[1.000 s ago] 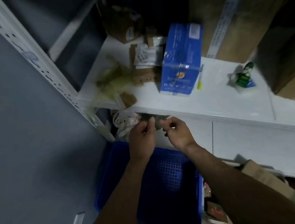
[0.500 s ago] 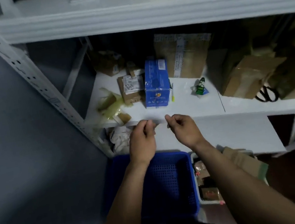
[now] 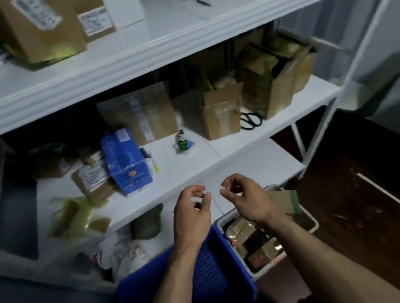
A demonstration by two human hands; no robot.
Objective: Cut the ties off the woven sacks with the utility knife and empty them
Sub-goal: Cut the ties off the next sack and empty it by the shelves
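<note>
No woven sack or utility knife is clearly visible. My left hand (image 3: pixel 190 213) and my right hand (image 3: pixel 243 197) are raised side by side in front of the white shelf edge (image 3: pixel 149 202), a small gap between them. The fingers of both are curled, with thumb and forefinger close together as in a pinch. A tiny pale bit shows at each set of fingertips, possibly the ends of a thin tie, hard to make out against the white shelf. A slim yellow-ended tool (image 3: pixel 154 164) lies on the shelf beside a blue box (image 3: pixel 126 161).
A blue perforated basket (image 3: pixel 211 271) stands below my forearms, with a white bin (image 3: pixel 311 222) of packets to its right. The shelves hold cardboard boxes (image 3: pixel 221 113), black scissors (image 3: pixel 251 121), a small green figure (image 3: pixel 182 141) and crumpled bags (image 3: pixel 123 254). Dark floor lies to the right.
The view has swung up and right, so the upper shelf and the floor now show. My hands have drawn slightly apart and risen in front of the shelf edge.
</note>
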